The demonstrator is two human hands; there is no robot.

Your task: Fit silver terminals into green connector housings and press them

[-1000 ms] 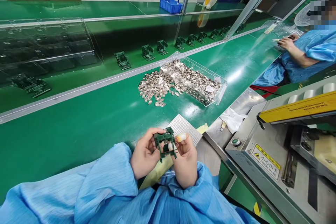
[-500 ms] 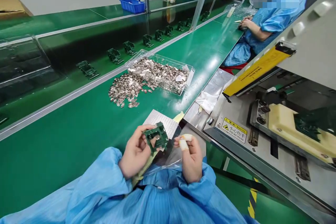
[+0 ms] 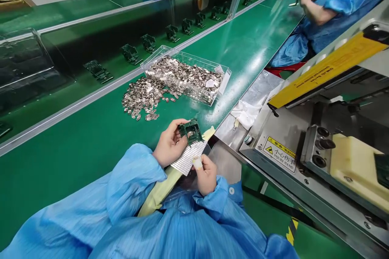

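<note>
My left hand (image 3: 171,143) is closed on a dark green plastic frame (image 3: 192,130) with an opening in its middle, raised over the far end of a sheet. That sheet (image 3: 185,161) is covered in a grid of small silvery-white pieces and lies on a pale yellow strip (image 3: 159,194) near my lap. At the sheet's right edge is my right hand (image 3: 207,174), thumb and finger pinched together, with a whitish finger cot on the thumb. Whatever sits between those fingertips is too small to make out.
A clear tray (image 3: 188,77) of small metal pieces stands on the green bench, a loose heap (image 3: 141,98) spilling beside it. Green frames (image 3: 130,54) line the channel behind. A machine (image 3: 304,145) is at right; a co-worker's arm (image 3: 319,10) shows beyond.
My left hand has shifted up and right with the green frame, now over the sheet's far end. My right hand has come left to the sheet's edge. The view has tilted slightly downward.
</note>
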